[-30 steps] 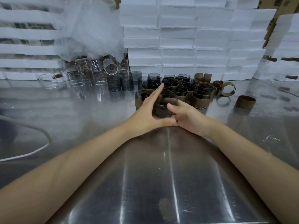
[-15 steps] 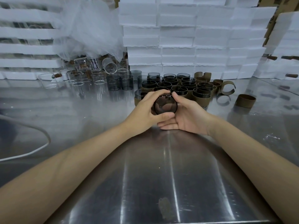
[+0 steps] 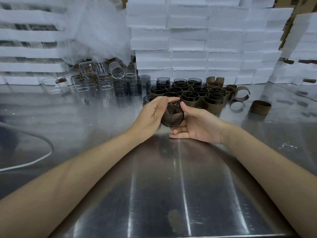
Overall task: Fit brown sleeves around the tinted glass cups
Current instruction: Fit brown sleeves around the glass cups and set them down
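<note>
A tinted glass cup (image 3: pixel 172 115) is held tipped with its round end facing me, just above the steel table (image 3: pixel 154 186). My left hand (image 3: pixel 151 115) grips its left side with thumb and fingers curled over the rim. My right hand (image 3: pixel 197 124) cups it from the right, thumb on its upper edge and fingers beneath. Whether a sleeve is on this cup is hidden by my hands. Behind stand several tinted cups in brown sleeves (image 3: pixel 190 98). Loose brown sleeves (image 3: pixel 260 107) lie to the right, one of them an open C shape (image 3: pixel 241 95).
Bare tinted cups (image 3: pixel 127 87) and clear glass cups (image 3: pixel 82 82) stand at the back left under crumpled plastic wrap (image 3: pixel 96 31). White foam boxes (image 3: pixel 188 40) are stacked along the back. A white cable (image 3: pixel 34 160) curves over the table's left side.
The cup went from lying low between my hands to being raised and turned end-on toward me. My right hand rolled palm-up under it; my left fingers closed over its top.
</note>
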The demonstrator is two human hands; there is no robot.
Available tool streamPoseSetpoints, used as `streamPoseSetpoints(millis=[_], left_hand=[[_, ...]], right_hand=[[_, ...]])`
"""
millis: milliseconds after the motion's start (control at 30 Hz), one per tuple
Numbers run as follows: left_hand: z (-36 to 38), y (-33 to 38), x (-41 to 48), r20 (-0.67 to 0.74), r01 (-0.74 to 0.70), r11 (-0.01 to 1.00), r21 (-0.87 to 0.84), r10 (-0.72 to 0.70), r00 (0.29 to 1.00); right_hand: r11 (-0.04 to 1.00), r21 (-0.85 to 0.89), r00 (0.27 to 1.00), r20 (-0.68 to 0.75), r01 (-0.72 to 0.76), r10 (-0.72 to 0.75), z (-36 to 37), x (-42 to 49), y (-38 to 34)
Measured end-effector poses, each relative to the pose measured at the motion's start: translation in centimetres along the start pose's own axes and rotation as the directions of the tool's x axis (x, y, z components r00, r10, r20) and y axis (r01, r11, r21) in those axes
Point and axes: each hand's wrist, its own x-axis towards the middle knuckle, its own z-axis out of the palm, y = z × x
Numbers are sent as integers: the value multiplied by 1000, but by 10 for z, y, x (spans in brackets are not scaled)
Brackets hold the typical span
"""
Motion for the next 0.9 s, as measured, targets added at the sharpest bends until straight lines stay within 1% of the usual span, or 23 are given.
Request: streamPoseSetpoints(millis=[33,100,167,233,300,400,600,767,833,900], left_hand=[[0,0,-1,-5,21,1000,-21,-21,1000],[1,0,-1,35,30,999,-35,-29,999],[1,-1,0,91,17,1000,21,-19,996],[1,-4,0,114,16,995,94,-26,993],[0,-5,1,109,32,994,100,-43,993],[-1,-4,1,83,49,997,57,-54,995],[4,-2,1,30,88,996,9,-88,996],[2,-2,1,-34,65,995,70,-63,997],[0,-2,0,-32,102,994,28,-101,994],[0,-4,0,30,155,987,-41,-154,988]], right_hand=[[1000,12,1000,8,-2,2,0,0,0],[999,52,1000,24,0,-1,-2,-1,0],[996,93,999,38,-1,-3,-3,-1,1],[992,124,999,41,1,-6,-5,-2,2],[990,138,1000,27,-19,15,-5,-1,3],[990,128,998,3,-56,56,-4,0,4],[984,166,997,-24,-62,67,-6,0,4],[985,152,993,-76,-81,93,-5,1,4],[986,149,993,-79,-81,93,-5,2,5],[985,160,993,-82,-66,80,-4,2,5]])
